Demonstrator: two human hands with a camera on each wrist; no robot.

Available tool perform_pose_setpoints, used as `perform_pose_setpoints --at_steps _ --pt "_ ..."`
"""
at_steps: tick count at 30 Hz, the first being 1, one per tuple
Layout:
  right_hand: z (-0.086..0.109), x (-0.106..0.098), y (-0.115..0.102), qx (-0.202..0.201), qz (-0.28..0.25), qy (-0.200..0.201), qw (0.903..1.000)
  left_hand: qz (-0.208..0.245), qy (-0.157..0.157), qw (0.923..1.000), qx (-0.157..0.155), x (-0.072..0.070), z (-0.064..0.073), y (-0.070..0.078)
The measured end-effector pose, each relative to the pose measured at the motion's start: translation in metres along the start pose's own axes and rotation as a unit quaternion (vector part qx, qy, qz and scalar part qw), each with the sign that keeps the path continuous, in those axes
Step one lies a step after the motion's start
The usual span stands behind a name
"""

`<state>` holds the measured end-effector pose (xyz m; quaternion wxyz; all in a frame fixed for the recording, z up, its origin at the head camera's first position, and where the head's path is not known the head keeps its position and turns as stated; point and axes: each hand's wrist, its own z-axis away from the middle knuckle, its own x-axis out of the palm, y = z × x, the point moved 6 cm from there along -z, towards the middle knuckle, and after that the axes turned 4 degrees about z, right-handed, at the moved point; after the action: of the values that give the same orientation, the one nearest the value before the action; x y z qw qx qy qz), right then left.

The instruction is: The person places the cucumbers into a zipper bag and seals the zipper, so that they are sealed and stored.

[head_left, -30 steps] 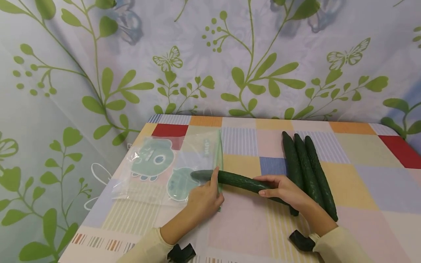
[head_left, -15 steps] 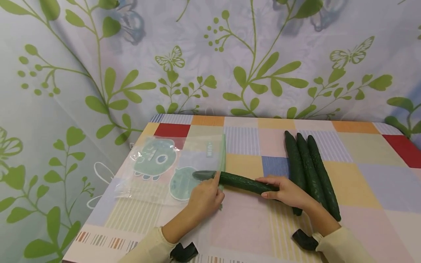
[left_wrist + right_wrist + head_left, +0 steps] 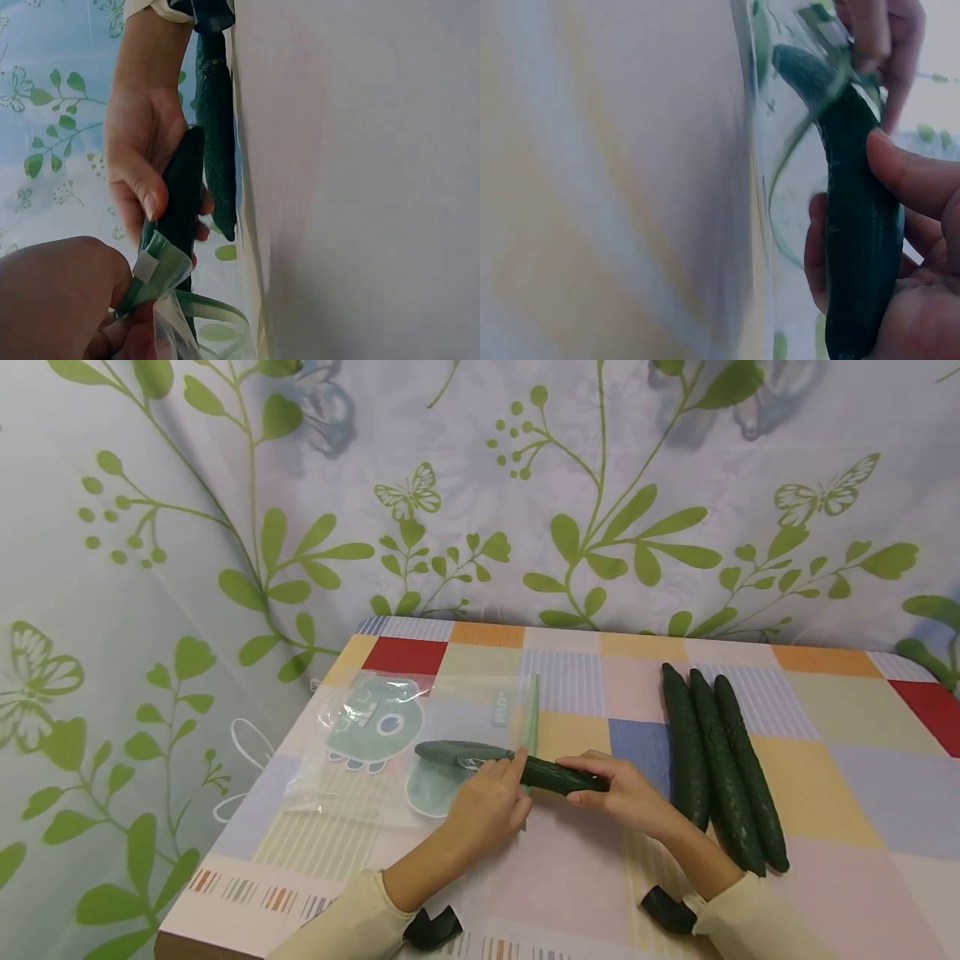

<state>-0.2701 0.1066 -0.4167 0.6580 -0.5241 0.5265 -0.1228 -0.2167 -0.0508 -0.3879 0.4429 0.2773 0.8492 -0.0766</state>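
A clear zip bag (image 3: 352,806) with green cartoon prints and a green zip edge lies flat on the left of the table. My left hand (image 3: 491,806) pinches the bag's mouth at the zip (image 3: 161,266). My right hand (image 3: 626,797) grips a dark green cucumber (image 3: 558,777) near its right end, thumb on one side and fingers on the other. About half of the cucumber is inside the bag, its front end showing through the plastic over the lower print. In the right wrist view the zip strip loops around the cucumber (image 3: 862,225).
Three more cucumbers (image 3: 723,777) lie side by side to the right of my right hand. The table (image 3: 862,877) wears a patchwork cloth, with its left edge beyond the bag. A white cord (image 3: 251,739) hangs at that edge. A leafy curtain (image 3: 465,485) stands behind.
My right hand has moved left, pushing the cucumber deeper into the bag. My left hand stays at the bag's mouth. The head view has shifted slightly.
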Motion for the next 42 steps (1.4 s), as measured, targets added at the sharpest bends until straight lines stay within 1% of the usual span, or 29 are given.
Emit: perform_pose_setpoints --at_steps 3,6,9,10,12,14,17,19,22,24,27,29,30,32,34,36,38,39,41,42 --pt "-0.01 0.008 -0.008 -0.005 -0.002 -0.003 1.0 0.006 0.01 0.9999 0.01 -0.002 -0.002 0.003" --pt "-0.02 0.015 -0.015 -0.027 0.002 -0.012 0.9996 0.008 0.016 0.9995 0.024 -0.003 -0.002 0.005" --pt "-0.027 0.022 -0.021 -0.068 0.042 -0.019 0.9966 0.008 0.013 0.9996 0.022 -0.002 0.0 0.004" --pt "-0.028 0.024 -0.022 -0.082 0.056 -0.023 0.9948 0.007 0.01 0.9998 0.019 -0.002 0.002 0.003" --pt "-0.031 0.027 -0.023 -0.098 0.08 -0.027 0.9916 0.006 -0.002 0.9999 0.011 -0.002 0.005 0.001" --pt "-0.032 0.029 -0.019 -0.096 0.091 -0.039 0.9905 0.009 -0.019 0.9998 0.007 0.0 0.007 0.0" --pt "-0.031 0.031 -0.013 -0.07 0.078 -0.058 0.9928 0.018 -0.047 0.9987 0.005 0.003 0.009 -0.001" --pt "-0.029 0.03 -0.009 -0.06 0.076 -0.068 0.993 0.025 -0.062 0.9977 0.001 0.005 0.01 -0.002" --pt "-0.025 0.023 -0.006 -0.055 0.081 -0.078 0.9921 0.034 -0.074 0.9967 -0.006 0.006 0.012 -0.003" --pt "-0.021 0.014 -0.002 -0.04 0.09 -0.093 0.9908 0.036 -0.077 0.9963 -0.01 0.007 0.012 -0.004" --pt "-0.016 0.002 0.003 -0.013 0.101 -0.13 0.9863 0.038 -0.074 0.9964 -0.011 0.007 0.011 -0.004" --pt "-0.014 -0.001 0.006 0.006 0.108 -0.156 0.9819 0.036 -0.07 0.9968 -0.011 0.007 0.012 -0.005" --pt "-0.013 -0.001 0.006 0.007 0.115 -0.164 0.9798 0.035 -0.067 0.9971 -0.011 0.007 0.013 -0.005" --pt "-0.014 0.002 0.005 -0.002 0.123 -0.174 0.9772 0.032 -0.06 0.9976 -0.01 0.006 0.013 -0.006" --pt "-0.016 0.006 0.004 -0.019 0.133 -0.17 0.9763 0.03 -0.053 0.9981 -0.007 0.005 0.014 -0.007" --pt "-0.018 0.009 0.002 -0.044 0.135 -0.161 0.9767 0.026 -0.045 0.9987 0.0 0.005 0.013 -0.008" --pt "-0.019 0.009 0.0 -0.06 0.12 -0.153 0.9791 0.017 -0.037 0.9991 0.009 0.005 0.012 -0.008" --pt "-0.019 0.009 0.0 -0.058 0.104 -0.153 0.981 0.01 -0.033 0.9993 0.015 0.005 0.011 -0.008" --pt "-0.019 0.01 0.002 -0.037 0.056 -0.164 0.9841 -0.007 -0.025 0.9992 0.029 0.005 0.008 -0.006" --pt "-0.019 0.011 0.004 -0.017 0.023 -0.175 0.9841 -0.018 -0.024 0.9989 0.035 0.005 0.007 -0.005"
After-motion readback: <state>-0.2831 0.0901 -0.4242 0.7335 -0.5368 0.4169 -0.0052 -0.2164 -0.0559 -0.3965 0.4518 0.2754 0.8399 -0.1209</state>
